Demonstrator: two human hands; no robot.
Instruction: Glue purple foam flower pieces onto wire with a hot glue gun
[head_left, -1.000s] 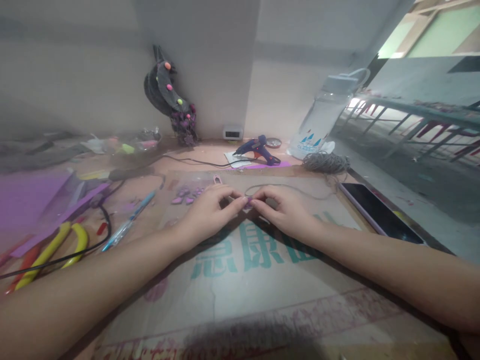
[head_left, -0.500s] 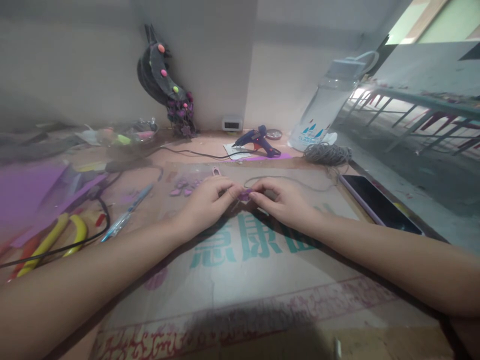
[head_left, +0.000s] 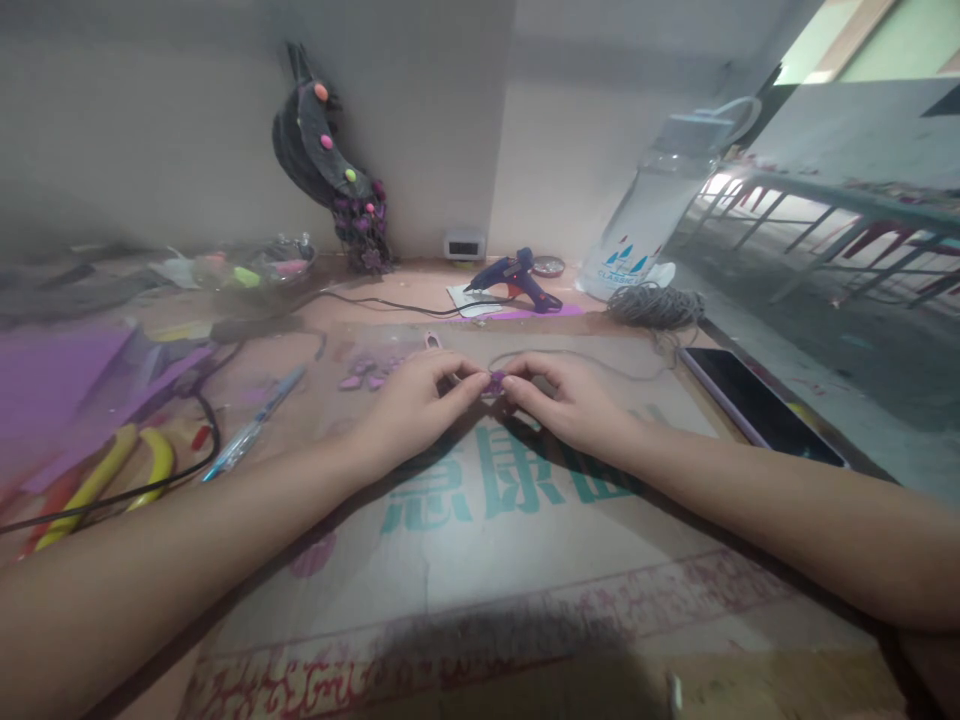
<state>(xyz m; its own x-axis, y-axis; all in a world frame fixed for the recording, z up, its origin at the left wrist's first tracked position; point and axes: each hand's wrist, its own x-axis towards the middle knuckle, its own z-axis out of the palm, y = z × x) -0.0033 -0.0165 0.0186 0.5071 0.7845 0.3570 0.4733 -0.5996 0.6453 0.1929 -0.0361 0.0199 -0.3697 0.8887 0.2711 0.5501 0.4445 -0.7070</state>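
A small purple piece (head_left: 495,383) is pinched between the fingertips of both hands, low over the printed cardboard (head_left: 480,570). My left hand (head_left: 427,395) grips its left end with thumb and forefinger. On the right end, my right hand (head_left: 562,400) has closed the same way. The piece's exact kind is too small to make out. Several small purple cutouts (head_left: 364,375) lie just beyond my left wrist, partly covered by it. A thin grey cord (head_left: 585,355) curves behind my right hand from a grey cord bundle (head_left: 656,305).
Behind my hands stand a blue glue gun (head_left: 514,280), a small display box (head_left: 464,245) and a clear bottle (head_left: 637,215). A phone (head_left: 757,405) lies right. Yellow-handled tool (head_left: 154,470), pen (head_left: 255,425) and purple sheets (head_left: 60,400) lie left. A decorated dark crescent (head_left: 322,150) leans on the wall.
The purple piece has turned slightly between my fingertips and shifted a little to the right. Both hands stay in nearly the same place.
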